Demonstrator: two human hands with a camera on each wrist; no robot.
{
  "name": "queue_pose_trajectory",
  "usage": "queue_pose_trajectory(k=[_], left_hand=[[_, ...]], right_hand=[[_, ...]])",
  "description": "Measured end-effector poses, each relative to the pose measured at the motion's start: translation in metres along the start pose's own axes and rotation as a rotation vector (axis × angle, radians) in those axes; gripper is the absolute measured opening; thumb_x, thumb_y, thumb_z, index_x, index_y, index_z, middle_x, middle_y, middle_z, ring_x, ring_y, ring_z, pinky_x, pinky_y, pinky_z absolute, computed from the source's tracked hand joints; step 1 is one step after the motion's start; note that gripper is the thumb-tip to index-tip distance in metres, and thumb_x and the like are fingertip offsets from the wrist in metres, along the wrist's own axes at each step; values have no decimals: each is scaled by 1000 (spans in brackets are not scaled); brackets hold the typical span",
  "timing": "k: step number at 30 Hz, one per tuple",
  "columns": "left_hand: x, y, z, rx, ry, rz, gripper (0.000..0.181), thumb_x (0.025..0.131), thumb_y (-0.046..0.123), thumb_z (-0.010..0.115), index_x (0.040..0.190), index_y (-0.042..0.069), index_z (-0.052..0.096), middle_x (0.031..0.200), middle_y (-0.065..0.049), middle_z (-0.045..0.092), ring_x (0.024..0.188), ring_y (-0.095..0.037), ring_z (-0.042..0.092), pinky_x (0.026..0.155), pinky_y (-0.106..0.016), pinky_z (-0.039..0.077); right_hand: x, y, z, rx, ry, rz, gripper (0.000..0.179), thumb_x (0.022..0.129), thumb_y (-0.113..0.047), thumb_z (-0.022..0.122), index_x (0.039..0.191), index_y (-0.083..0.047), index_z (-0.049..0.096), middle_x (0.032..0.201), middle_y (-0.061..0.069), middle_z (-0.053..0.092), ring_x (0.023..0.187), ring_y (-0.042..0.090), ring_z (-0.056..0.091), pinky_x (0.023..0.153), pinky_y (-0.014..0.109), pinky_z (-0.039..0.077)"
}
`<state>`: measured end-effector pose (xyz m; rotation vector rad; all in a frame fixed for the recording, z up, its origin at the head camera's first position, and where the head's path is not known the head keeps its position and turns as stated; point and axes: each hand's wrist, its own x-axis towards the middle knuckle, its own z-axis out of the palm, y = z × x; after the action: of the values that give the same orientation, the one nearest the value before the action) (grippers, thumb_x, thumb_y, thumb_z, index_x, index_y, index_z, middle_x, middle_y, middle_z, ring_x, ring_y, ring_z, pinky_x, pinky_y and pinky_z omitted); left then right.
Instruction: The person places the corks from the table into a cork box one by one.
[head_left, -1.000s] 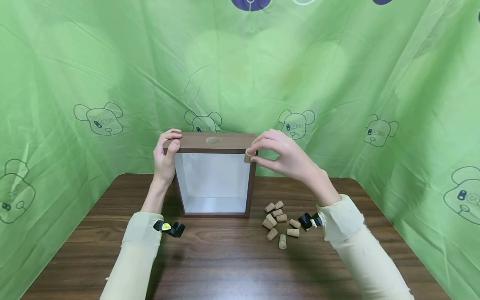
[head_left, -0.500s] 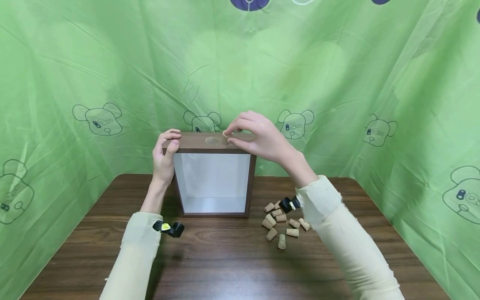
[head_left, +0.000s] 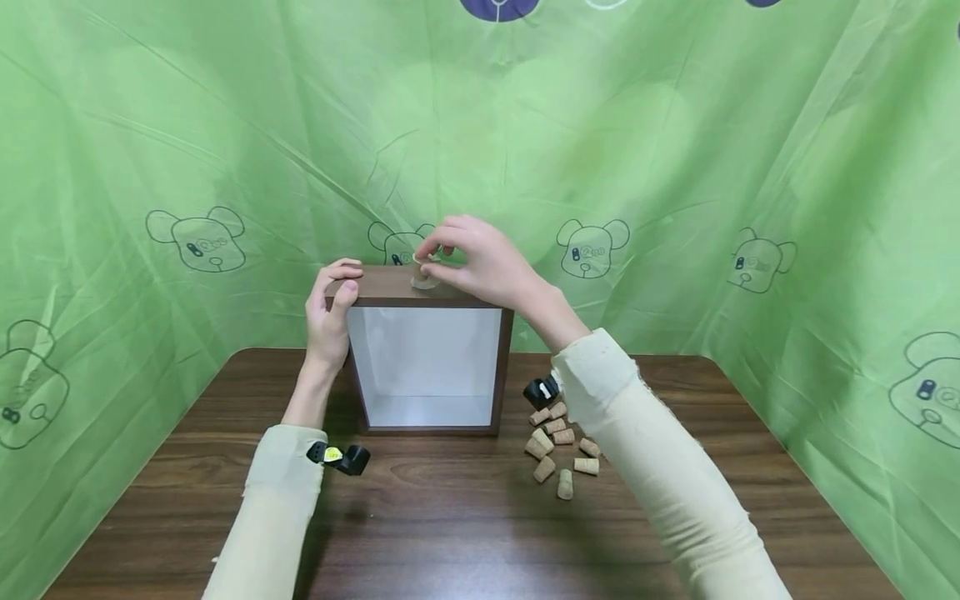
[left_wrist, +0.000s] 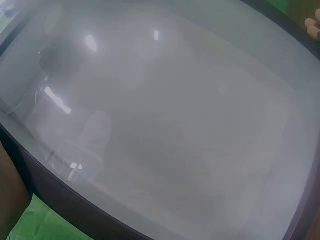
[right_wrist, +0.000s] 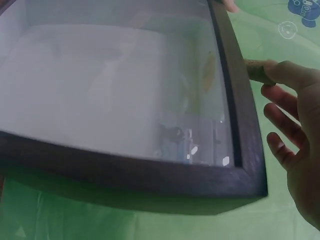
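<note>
R hand (head_left: 480, 262) pinches cork (head_left: 419, 270), now moved left from right edge of box (head_left: 384, 285) to hole (head_left: 424, 284) in top, so prob. lined up. L hand (head_left: 328, 315) grips box's top left corner.

Right hand (head_left: 480, 260) partly hides the cork (right_wrist: 257, 72); sleeves (head_left: 663, 467) cut off

Creased green sheet (head_left: 675, 158) with bear-head outlines (head_left: 204, 243) behind far edge and along both side edges of dark wood-grain table (head_left: 172, 492), far corners rounded, soft light sheen (head_left: 450, 537) nearer front.
</note>
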<state>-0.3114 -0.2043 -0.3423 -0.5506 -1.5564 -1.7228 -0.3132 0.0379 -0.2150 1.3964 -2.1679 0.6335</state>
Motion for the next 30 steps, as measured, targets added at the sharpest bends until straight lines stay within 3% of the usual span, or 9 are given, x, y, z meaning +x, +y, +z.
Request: queue_pose_trajectory(k=[9,17,30], left_hand=[[1,0,-1,-15,4,-3,34,92,16,56,112,-12,58,126,-15,59,124,-20,49,102,-29,33],[0,2,-3,-11,13,-4,32,92,16,56,111,-10,60,125,-12,60,124,-20,50,103,-29,33],[0,4,-3,-20,5,19,33,91,18,57,110,-9,61,124,-13,60,125,-23,49,104,-30,33]], right_hand=[[6,-6,10,-59,-79,144,16,91,-22,72,105,-15,71,106,-2,69,99,14,61,91,28,49],[3,-8,10,-92,-158,201,16,92,-28,70,105,-19,72,104,-6,71,103,14,59,94,31,46],[-20,-4,1,-90,-95,204,16,93,-26,68,105,-16,72,106,-3,69,105,18,60,98,35,43]])
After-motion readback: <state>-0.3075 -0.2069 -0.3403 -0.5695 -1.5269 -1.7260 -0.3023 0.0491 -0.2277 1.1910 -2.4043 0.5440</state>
